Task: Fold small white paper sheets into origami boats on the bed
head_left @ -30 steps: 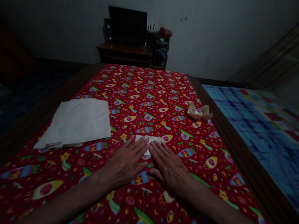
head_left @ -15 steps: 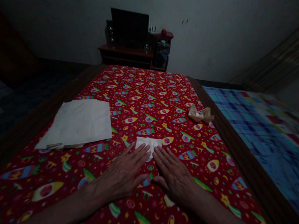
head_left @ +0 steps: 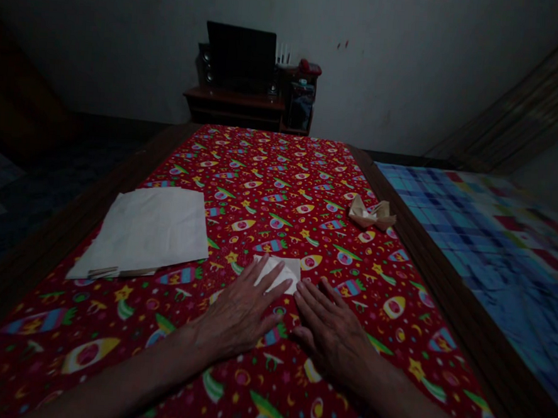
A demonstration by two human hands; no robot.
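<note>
A small folded white paper [head_left: 290, 270] lies flat on the red patterned cloth [head_left: 280, 190] in front of me. My left hand [head_left: 239, 307] rests over its left side, fingers stretched and spread on the paper. At its lower right corner, my right hand [head_left: 331, 326] lies with straight fingers, the fingertips at the paper's edge. Neither hand grips anything. The fingers of my left hand hide part of the paper.
To the left is a stack of pale paper sheets [head_left: 149, 232]. A folded brown paper shape [head_left: 372, 215] sits near the right edge. Beyond the table stand a dark monitor [head_left: 241, 55], a red telephone [head_left: 310, 67] and a low wooden desk [head_left: 236, 99]. A plaid blue cloth [head_left: 448, 225] spreads on the right.
My left hand has moved slightly up and left over the paper. My right hand has drawn back a little to the right, off the paper's surface to its edge.
</note>
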